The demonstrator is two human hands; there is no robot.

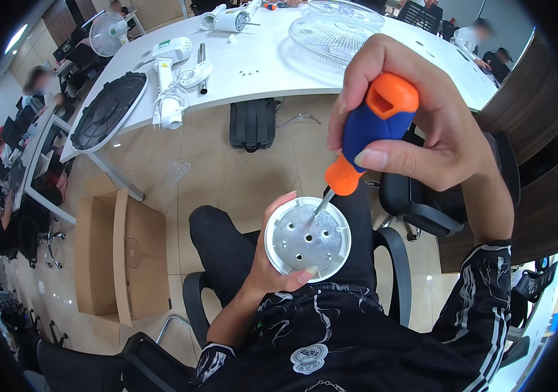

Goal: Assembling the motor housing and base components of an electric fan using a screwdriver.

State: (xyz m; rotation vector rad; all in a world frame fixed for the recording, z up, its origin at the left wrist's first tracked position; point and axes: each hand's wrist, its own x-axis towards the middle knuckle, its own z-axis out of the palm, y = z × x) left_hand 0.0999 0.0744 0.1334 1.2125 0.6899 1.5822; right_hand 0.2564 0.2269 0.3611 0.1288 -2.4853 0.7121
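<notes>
My left hand (pixel 272 271) is wrapped round a round white plastic housing (pixel 283 266) with a silver metal plate (pixel 302 238) set in its face. Several holes and screw spots dot the plate. Above it, my right hand (pixel 432 124) grips a blue and orange screwdriver (pixel 374 127), tilted with its shaft pointing down to the left. The tip meets the upper part of the plate; whether it sits in a screw head is too small to tell. The housing is held over my lap, face up.
On the white table (pixel 259 72) ahead lie wire fan guards (pixel 331 39), a black round base (pixel 109 111), a white fan stand part with coiled cord (pixel 170 98), a metal tube (pixel 202 68) and small screws. A cardboard box (pixel 122 255) and black backpack (pixel 251 124) stand on the floor.
</notes>
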